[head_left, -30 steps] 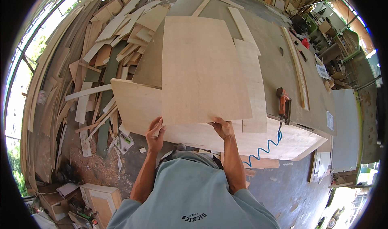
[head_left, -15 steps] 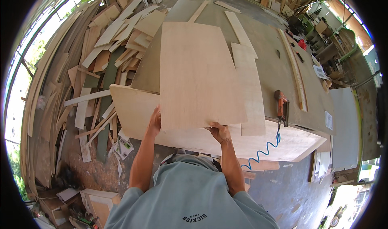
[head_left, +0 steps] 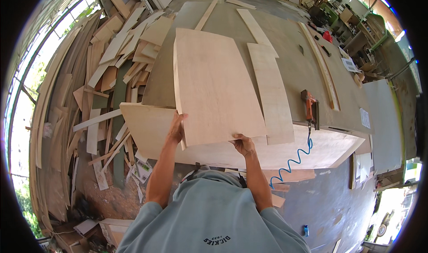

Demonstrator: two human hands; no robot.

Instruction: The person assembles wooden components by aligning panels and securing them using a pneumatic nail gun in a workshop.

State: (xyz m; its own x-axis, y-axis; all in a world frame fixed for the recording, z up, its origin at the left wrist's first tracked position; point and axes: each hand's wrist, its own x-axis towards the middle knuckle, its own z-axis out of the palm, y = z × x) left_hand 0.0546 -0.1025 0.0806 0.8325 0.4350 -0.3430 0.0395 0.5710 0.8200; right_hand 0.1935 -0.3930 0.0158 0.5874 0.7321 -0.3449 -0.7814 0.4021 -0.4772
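A large pale plywood panel [head_left: 216,88] is held up in front of me over the workbench, and its narrow left side shows as a pale band. My left hand [head_left: 178,127] is closed around its left edge near the close corner, thumb on top. At the near edge, towards the right, my right hand [head_left: 244,144] pinches the panel with the thumb above and the fingers mostly hidden beneath. A narrower plywood piece [head_left: 273,97] lies on the bench just right of the panel. Under both hands stretches a long pale board [head_left: 312,152] along the bench's near side.
An orange and black nail gun [head_left: 308,108] with a coiled blue hose [head_left: 292,161] rests on the workbench [head_left: 307,83] to the right. A long wooden strip [head_left: 320,65] lies farther right. Wood offcuts [head_left: 129,52] are heaped on the left. A small blue object [head_left: 306,230] is on the floor.
The panel has tilted, bringing its left side into sight, and its far end sits slightly lower. My left hand has shifted a little right, its thumb now over the edge.
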